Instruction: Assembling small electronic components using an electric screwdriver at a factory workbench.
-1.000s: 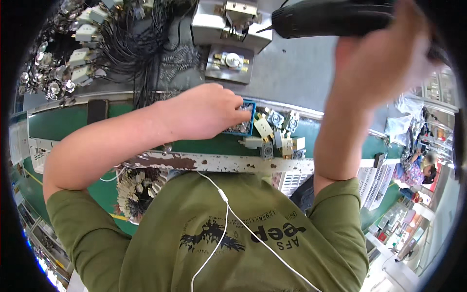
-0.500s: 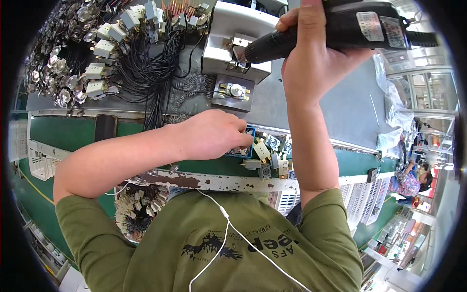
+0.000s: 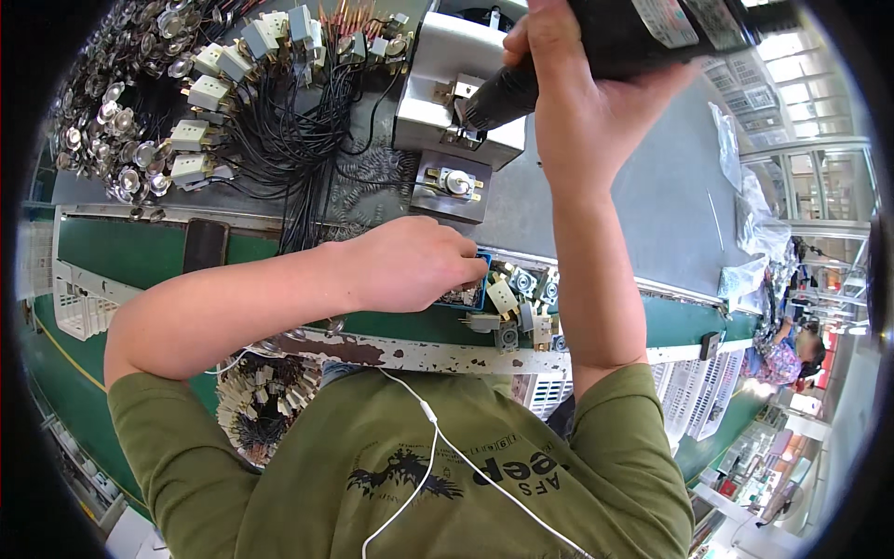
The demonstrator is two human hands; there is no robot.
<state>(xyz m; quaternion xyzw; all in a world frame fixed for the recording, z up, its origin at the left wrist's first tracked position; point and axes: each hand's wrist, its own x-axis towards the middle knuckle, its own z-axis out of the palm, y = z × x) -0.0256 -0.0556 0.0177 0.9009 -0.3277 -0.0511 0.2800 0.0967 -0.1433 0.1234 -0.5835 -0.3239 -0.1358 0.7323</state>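
Toward one o'clock, a black power screwdriver (image 3: 616,42) is gripped in the right hand (image 3: 587,126), its nose held over the metal fixture (image 3: 421,104) at twelve. The blue tray (image 3: 482,300), at three o'clock from the left hand (image 3: 414,265), is covered partly by its bent fingers; whether anything is pinched cannot be told. White modules (image 3: 504,298) are clustered at the tray's four o'clock.
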